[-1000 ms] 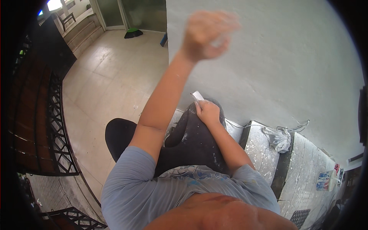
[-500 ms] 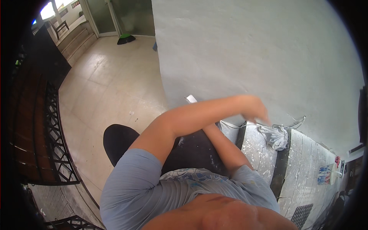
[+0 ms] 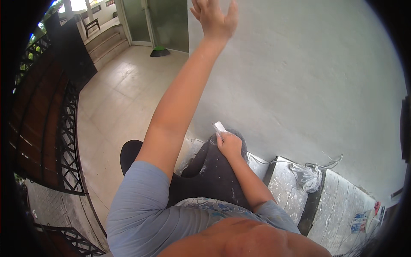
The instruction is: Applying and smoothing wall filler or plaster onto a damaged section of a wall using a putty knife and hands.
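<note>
My left arm stretches up and forward, with my left hand point(image 3: 215, 21) at the top edge of the picture. Its fingers are spread and hold nothing; their tips are partly cut off. Behind it is the light grey wall point(image 3: 291, 77), and I cannot tell for sure whether the palm touches it. Low down, beside my dark-trousered knee, my right hand point(image 3: 230, 144) is closed around a small flat thing with a white, squared end point(image 3: 219, 127). The rest of that thing is hidden in my fingers, so its kind cannot be made out.
Paint-spotted steps point(image 3: 334, 197) run along the wall's foot at right, bearing a crumpled plastic bag point(image 3: 309, 177) and a printed packet point(image 3: 360, 222). A green-and-black broom head point(image 3: 159, 52) is by the glass door point(image 3: 167, 25). A dark metal-framed gate point(image 3: 43, 124) stands left.
My left hand has swung from the right, across my body, up and forward to the wall, its fingers spreading. My right hand, hidden behind my left arm before, now shows.
</note>
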`<state>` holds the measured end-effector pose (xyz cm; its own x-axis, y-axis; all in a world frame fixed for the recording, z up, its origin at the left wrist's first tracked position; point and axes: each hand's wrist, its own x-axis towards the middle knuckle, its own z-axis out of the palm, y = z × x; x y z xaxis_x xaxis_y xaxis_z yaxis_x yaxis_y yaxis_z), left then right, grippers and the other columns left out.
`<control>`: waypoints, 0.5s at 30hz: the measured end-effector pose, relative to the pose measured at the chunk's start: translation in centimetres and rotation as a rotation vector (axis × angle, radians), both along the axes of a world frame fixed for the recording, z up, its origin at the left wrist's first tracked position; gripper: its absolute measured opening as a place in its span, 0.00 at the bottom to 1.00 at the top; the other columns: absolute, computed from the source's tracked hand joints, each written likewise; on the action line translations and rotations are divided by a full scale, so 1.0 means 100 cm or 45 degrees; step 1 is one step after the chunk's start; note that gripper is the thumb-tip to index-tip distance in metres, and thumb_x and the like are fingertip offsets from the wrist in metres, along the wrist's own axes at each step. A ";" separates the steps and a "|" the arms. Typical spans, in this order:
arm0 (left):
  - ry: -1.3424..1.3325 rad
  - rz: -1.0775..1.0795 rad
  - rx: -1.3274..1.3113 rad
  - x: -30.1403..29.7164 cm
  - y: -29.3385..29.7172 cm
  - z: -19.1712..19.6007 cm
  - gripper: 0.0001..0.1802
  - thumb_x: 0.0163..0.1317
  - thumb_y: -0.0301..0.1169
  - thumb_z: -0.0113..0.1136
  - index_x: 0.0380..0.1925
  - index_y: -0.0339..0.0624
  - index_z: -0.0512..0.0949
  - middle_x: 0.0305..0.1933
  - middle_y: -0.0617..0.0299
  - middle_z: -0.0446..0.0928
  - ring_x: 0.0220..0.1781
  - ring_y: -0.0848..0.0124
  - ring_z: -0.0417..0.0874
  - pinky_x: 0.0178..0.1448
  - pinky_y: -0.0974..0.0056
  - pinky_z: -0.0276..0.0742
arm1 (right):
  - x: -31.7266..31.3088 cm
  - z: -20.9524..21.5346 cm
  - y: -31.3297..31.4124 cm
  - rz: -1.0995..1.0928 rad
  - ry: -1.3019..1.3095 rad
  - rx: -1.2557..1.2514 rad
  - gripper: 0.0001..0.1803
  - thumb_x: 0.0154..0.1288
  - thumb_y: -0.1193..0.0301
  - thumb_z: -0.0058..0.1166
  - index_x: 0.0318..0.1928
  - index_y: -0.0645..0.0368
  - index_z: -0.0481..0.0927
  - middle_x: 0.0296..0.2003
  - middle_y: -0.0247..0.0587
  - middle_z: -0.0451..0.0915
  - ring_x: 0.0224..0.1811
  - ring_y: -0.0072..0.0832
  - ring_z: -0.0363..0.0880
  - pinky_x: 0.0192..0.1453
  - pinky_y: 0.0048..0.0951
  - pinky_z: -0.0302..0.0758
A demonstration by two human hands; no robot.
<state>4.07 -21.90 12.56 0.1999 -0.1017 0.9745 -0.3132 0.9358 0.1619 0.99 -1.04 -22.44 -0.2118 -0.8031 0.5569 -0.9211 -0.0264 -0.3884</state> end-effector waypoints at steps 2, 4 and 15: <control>-0.182 0.249 0.285 0.000 -0.008 0.018 0.42 0.72 0.53 0.48 0.79 0.51 0.46 0.83 0.45 0.35 0.83 0.43 0.37 0.79 0.35 0.37 | -0.001 -0.001 0.001 0.039 -0.010 0.096 0.14 0.66 0.60 0.57 0.28 0.56 0.82 0.26 0.45 0.81 0.28 0.46 0.82 0.32 0.44 0.76; -0.220 0.395 0.448 -0.011 -0.005 0.026 0.44 0.71 0.58 0.48 0.80 0.57 0.44 0.83 0.43 0.34 0.83 0.42 0.35 0.79 0.34 0.35 | -0.002 -0.003 0.002 -0.009 0.008 0.026 0.14 0.66 0.60 0.57 0.28 0.56 0.82 0.26 0.45 0.81 0.28 0.46 0.82 0.32 0.44 0.76; -0.985 -0.671 -1.304 -0.067 0.092 -0.012 0.25 0.57 0.40 0.67 0.57 0.65 0.78 0.57 0.72 0.82 0.56 0.64 0.83 0.66 0.53 0.73 | -0.001 -0.003 0.003 -0.025 0.026 0.076 0.16 0.67 0.59 0.55 0.27 0.56 0.81 0.26 0.45 0.81 0.28 0.46 0.82 0.33 0.46 0.76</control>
<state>-2.62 -12.74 11.33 -0.2574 0.8242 0.5045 0.4161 0.5657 -0.7119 0.90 -0.75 -22.73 -0.2168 -0.8307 0.5127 -0.9289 0.0141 -0.3700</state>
